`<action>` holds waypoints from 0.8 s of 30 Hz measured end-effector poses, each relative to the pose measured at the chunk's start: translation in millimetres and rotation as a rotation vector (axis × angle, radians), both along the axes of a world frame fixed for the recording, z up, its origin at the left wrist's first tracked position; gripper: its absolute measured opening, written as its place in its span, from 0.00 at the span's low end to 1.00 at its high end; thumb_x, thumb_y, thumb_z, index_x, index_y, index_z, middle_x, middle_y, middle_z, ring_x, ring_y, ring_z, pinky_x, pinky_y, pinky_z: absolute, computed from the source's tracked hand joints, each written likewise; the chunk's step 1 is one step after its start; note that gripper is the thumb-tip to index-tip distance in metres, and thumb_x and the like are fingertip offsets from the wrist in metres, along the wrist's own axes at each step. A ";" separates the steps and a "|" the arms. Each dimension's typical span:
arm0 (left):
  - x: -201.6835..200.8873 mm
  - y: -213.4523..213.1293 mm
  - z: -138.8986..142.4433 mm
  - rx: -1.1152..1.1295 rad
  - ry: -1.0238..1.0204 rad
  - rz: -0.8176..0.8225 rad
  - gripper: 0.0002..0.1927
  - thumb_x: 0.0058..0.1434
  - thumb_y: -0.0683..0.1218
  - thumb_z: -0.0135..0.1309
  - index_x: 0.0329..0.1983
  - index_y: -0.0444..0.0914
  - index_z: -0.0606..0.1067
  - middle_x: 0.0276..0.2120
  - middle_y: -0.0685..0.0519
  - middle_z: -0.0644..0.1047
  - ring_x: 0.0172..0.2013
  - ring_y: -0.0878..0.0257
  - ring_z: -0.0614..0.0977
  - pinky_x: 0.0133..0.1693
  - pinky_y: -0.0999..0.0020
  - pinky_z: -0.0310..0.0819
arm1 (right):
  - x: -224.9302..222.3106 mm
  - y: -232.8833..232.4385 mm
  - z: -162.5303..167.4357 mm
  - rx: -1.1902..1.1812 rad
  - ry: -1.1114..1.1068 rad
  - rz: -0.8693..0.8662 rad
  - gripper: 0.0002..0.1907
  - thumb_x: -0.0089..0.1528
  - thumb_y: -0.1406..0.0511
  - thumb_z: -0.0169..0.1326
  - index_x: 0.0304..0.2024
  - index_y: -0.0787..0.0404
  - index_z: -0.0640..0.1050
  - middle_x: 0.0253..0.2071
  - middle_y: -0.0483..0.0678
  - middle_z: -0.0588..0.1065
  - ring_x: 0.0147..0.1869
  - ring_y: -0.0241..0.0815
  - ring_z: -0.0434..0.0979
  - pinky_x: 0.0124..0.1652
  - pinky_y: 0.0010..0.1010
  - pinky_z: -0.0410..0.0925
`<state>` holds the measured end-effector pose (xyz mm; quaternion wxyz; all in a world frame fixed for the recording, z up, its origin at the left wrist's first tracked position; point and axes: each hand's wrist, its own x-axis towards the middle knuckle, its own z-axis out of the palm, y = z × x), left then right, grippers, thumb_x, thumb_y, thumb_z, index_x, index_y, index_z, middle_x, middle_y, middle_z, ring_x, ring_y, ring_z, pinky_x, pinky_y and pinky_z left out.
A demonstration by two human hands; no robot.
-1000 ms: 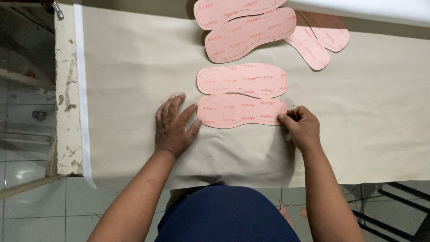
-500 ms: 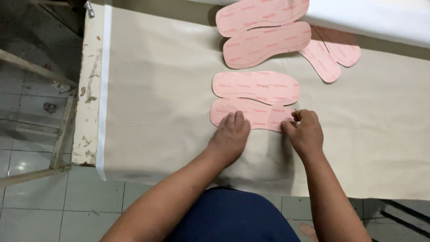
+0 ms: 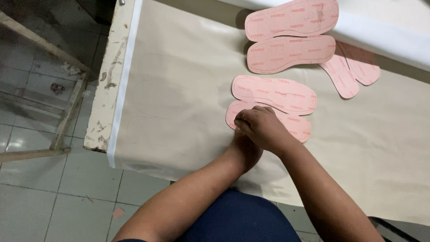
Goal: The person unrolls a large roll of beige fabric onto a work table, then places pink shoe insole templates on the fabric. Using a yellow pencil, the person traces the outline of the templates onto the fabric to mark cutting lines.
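- The right hand (image 3: 264, 127), fingers curled around what looks like a thin pen, presses on the near pink insole pattern (image 3: 293, 124).
- The left hand (image 3: 245, 150) lies beneath it; its grip cannot be told.
- Pattern rests on beige sheet (image 3: 179, 98), just beside a second pattern (image 3: 274, 93).

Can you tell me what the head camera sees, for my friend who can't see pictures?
A person's right hand crosses over their left hand, both on a pink insole-shaped cutout lying on beige sheet material. More pink cutouts lie farther away.
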<state>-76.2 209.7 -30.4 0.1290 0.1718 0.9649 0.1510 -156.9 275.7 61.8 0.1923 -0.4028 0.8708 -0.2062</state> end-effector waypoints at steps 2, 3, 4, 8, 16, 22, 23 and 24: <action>-1.0 0.8 -2.0 -0.005 0.127 0.011 0.20 0.61 0.42 0.45 0.55 0.33 0.74 0.55 0.38 0.73 0.55 0.43 0.73 0.55 0.43 0.64 | 0.9 -3.5 -4.0 0.040 0.013 0.010 0.11 0.63 0.59 0.53 0.39 0.56 0.83 0.38 0.46 0.82 0.49 0.47 0.76 0.56 0.42 0.63; -0.9 0.8 -3.3 -0.010 0.191 0.016 0.19 0.59 0.42 0.45 0.53 0.33 0.75 0.53 0.38 0.74 0.53 0.44 0.73 0.52 0.44 0.64 | 1.1 -4.6 -6.5 0.058 0.021 0.015 0.11 0.63 0.58 0.53 0.39 0.55 0.83 0.38 0.45 0.81 0.49 0.47 0.76 0.57 0.42 0.62; -1.0 0.9 -4.9 0.018 0.129 0.024 0.18 0.61 0.41 0.44 0.53 0.33 0.75 0.54 0.38 0.74 0.54 0.45 0.73 0.54 0.46 0.65 | 1.3 -5.2 -8.9 0.081 0.016 0.017 0.11 0.63 0.58 0.53 0.39 0.55 0.84 0.38 0.45 0.81 0.49 0.46 0.76 0.57 0.42 0.62; 0.8 1.5 -12.5 0.058 -0.008 0.022 0.17 0.66 0.41 0.42 0.54 0.34 0.75 0.55 0.39 0.75 0.55 0.47 0.74 0.57 0.51 0.65 | 2.6 -7.7 -19.6 0.102 0.035 0.040 0.10 0.62 0.59 0.54 0.38 0.53 0.84 0.36 0.44 0.81 0.48 0.46 0.76 0.56 0.41 0.63; -5.0 2.1 -11.7 0.074 0.001 0.033 0.19 0.67 0.42 0.41 0.59 0.35 0.74 0.57 0.40 0.75 0.58 0.47 0.74 0.61 0.49 0.64 | -9.8 -24.6 -34.4 -0.072 0.150 0.085 0.06 0.59 0.63 0.57 0.36 0.56 0.82 0.35 0.44 0.81 0.44 0.47 0.77 0.57 0.40 0.63; -6.1 -6.9 -2.3 0.169 0.094 0.080 0.21 0.64 0.44 0.43 0.59 0.33 0.70 0.61 0.35 0.68 0.61 0.43 0.69 0.61 0.45 0.59 | -32.4 -17.4 -33.5 -0.110 0.262 -0.079 0.06 0.63 0.64 0.57 0.40 0.57 0.83 0.36 0.46 0.81 0.45 0.49 0.77 0.57 0.42 0.63; -6.0 -8.6 -0.5 0.179 0.115 0.077 0.20 0.65 0.44 0.43 0.58 0.33 0.70 0.62 0.36 0.68 0.62 0.43 0.68 0.63 0.45 0.59 | -36.9 -12.4 -31.0 -0.068 0.281 -0.101 0.06 0.63 0.64 0.57 0.39 0.57 0.83 0.35 0.46 0.81 0.44 0.48 0.77 0.57 0.42 0.64; -7.0 -10.1 1.5 0.190 0.138 0.076 0.19 0.66 0.44 0.43 0.57 0.32 0.70 0.62 0.36 0.68 0.63 0.43 0.68 0.64 0.45 0.58 | -41.1 -9.3 -29.1 -0.027 0.301 -0.120 0.06 0.63 0.65 0.57 0.39 0.57 0.84 0.35 0.45 0.81 0.43 0.48 0.77 0.56 0.43 0.64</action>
